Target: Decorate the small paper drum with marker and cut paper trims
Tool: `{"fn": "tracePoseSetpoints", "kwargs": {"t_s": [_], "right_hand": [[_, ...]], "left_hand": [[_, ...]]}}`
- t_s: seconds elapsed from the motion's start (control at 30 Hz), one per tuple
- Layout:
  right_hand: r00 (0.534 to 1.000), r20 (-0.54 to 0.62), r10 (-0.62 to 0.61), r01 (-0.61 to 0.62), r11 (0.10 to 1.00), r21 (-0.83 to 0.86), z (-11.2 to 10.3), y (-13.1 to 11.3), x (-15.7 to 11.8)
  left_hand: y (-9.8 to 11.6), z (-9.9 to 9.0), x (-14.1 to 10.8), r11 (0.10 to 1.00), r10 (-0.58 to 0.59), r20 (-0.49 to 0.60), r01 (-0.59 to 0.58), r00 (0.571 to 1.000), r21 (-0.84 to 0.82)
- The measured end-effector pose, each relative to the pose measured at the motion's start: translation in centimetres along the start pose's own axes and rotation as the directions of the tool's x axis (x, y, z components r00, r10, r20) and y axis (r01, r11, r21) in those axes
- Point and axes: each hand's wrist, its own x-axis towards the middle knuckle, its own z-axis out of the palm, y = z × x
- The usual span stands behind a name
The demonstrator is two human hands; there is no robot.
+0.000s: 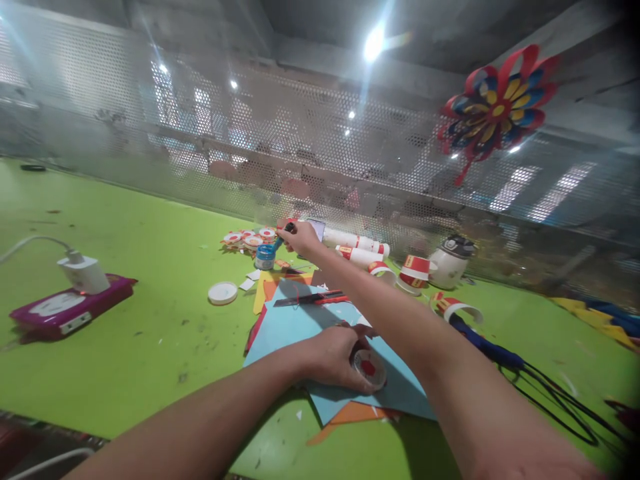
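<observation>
My left hand is closed round the edge of a round white cup-like piece with a red centre, low over light blue paper. Stretched far forward, my right hand is closed on a small dark object that its fingers partly hide; its kind I cannot make out. Just left of that hand stands a small blue jar. Several round white pieces with red centres lie behind the jar. A cutter knife with red on its handle rests on the blue paper.
A white lid lies left of the papers. At left, a white charger sits on a purple power strip. Red-and-white paper cups, a white pot and a blue-handled cabled tool are at right. A perforated screen stands behind.
</observation>
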Motion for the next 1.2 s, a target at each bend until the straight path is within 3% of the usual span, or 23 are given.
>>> {"fn": "tracePoseSetpoints", "kwargs": {"t_s": [0.13,0.3,0.57,0.73,0.93,1.2], "right_hand": [[0.991,0.114,0.076,-0.077,0.997,0.01,-1.1,-0.3,-0.5],[0.985,0.157,0.066,-0.068,0.998,0.006,-2.7,-0.8,-1.0],[0.974,0.208,-0.086,0.113,0.986,-0.121,-2.5,-1.9,-2.1],[0.938,0.286,-0.193,0.244,0.957,-0.154,-4.4,-3.0,-3.2],[0.945,0.237,-0.224,0.251,0.964,-0.088,-6.2,-3.4,-3.9],[0.981,0.138,-0.139,0.134,0.99,0.049,-3.4,-2.7,-4.7]], "left_hand": [[-0.1,0.1,0.0,0.999,-0.015,-0.019,0.016,1.0,0.035],[-0.3,0.1,0.1,0.996,-0.011,-0.028,0.013,1.0,0.088],[0.1,0.0,-0.1,0.998,-0.036,-0.014,0.036,0.999,0.06],[-0.1,0.0,-0.1,0.995,-0.034,-0.016,0.036,0.999,0.088],[-0.2,0.0,-0.1,0.996,-0.03,-0.015,0.031,0.999,0.079],[-0.4,0.2,-0.1,0.998,-0.028,-0.027,0.03,0.999,0.05]]}}
